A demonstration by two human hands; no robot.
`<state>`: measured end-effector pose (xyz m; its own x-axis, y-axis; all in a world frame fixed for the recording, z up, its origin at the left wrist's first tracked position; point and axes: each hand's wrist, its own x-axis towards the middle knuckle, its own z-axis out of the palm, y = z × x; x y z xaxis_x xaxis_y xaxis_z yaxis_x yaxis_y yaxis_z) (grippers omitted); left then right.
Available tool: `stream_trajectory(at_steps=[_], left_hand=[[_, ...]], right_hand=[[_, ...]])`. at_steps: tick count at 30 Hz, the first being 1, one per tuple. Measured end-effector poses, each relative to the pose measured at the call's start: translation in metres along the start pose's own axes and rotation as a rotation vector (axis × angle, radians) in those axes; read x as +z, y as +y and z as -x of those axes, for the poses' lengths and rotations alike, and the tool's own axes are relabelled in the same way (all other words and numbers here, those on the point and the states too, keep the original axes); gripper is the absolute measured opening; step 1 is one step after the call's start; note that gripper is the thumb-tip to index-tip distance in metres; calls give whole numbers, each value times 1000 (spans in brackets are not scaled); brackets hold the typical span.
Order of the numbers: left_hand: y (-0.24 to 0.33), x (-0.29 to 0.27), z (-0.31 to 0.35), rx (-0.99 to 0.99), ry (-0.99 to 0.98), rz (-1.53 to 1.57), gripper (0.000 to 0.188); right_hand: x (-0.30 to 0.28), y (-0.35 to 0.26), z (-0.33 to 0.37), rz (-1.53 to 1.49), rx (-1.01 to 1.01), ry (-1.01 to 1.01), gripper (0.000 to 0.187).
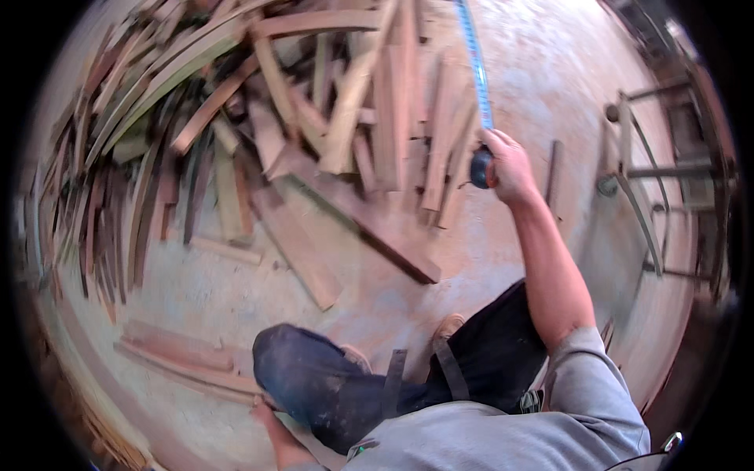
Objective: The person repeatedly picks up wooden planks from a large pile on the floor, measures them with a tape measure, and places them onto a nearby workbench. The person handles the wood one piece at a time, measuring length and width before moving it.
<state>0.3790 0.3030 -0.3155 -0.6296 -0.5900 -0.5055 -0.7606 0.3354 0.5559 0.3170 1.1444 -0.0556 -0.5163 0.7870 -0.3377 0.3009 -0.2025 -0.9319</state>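
Note:
My right hand (pixel 510 166) is closed around a dark tape measure (pixel 481 169) with an orange part. Its blue-looking blade (pixel 474 63) is drawn out and runs away from me to the top edge of the view. Low on the left, beside my bent knee, my left hand (pixel 265 410) grips the edge of a long reddish-brown wooden board (pixel 188 371). Its fingers are small and partly hidden there. A shorter wooden piece (pixel 177 345) lies along that board.
A large jumbled pile of wooden offcuts (pixel 314 94) covers the far left and middle of the floor. A dark-edged beam (pixel 377 228) and a flat plank (pixel 294 247) reach toward my feet. At the right stands a metal frame (pixel 667 171) with a wheel.

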Motion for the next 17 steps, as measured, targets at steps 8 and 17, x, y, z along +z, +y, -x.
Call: stream_trajectory(at_steps=[8, 17], left_hand=[[308, 117, 46, 794, -36, -546, 57], [480, 338, 256, 1461, -894, -890, 54]], right_hand=[[-14, -20, 19, -374, -36, 52, 26], [-35, -31, 39, -450, -31, 33, 20]])
